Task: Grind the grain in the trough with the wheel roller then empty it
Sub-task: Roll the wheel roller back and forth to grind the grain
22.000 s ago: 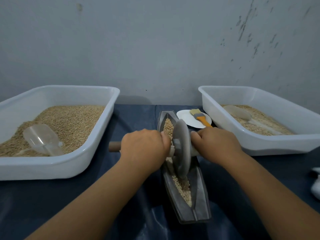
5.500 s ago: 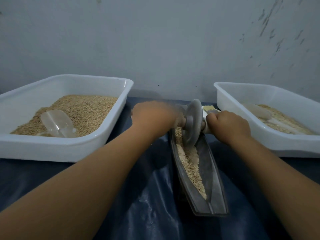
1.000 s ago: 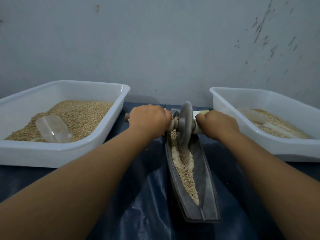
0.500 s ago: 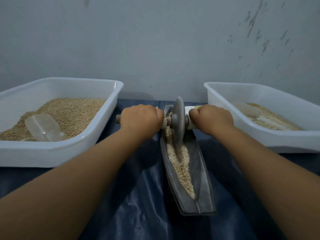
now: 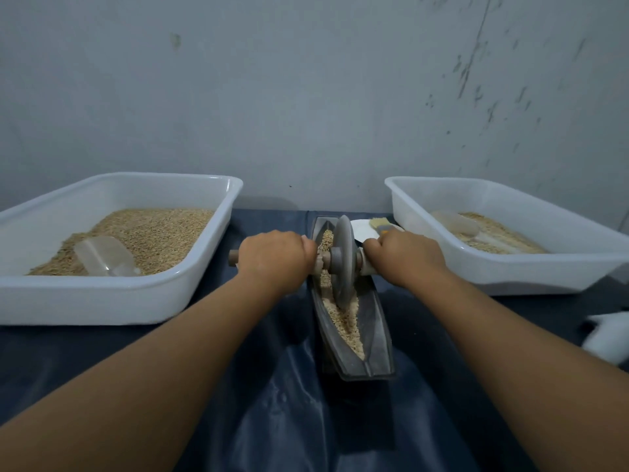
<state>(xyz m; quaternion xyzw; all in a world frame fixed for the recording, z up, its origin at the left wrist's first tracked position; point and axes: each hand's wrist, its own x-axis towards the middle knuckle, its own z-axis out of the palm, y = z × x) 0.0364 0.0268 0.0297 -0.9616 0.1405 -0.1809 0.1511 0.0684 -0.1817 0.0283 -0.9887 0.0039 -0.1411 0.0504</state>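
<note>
While both hands (image 5: 340, 258) grasp its axle, the wheel roller (image 5: 343, 262) stands in the grain-filled trough (image 5: 376, 335).

Both fists (image 5: 276, 258) (image 5: 405, 256) curled, arms outstretched

The trough (image 5: 354, 321) lies on the desk (image 5: 279, 403) between two tubs, the left tub (image 5: 102, 298) and the right tub (image 5: 544, 277). The wheel roller (image 5: 342, 260) stands in its grain (image 5: 343, 320); a plate (image 5: 362, 228) lies behind.

A plain workroom for grain: a scuffed bare wall (image 5: 306, 97), a dark-sheeted table (image 5: 279, 420), white tubs (image 5: 102, 301) of grain with scoops (image 5: 102, 255).
</note>
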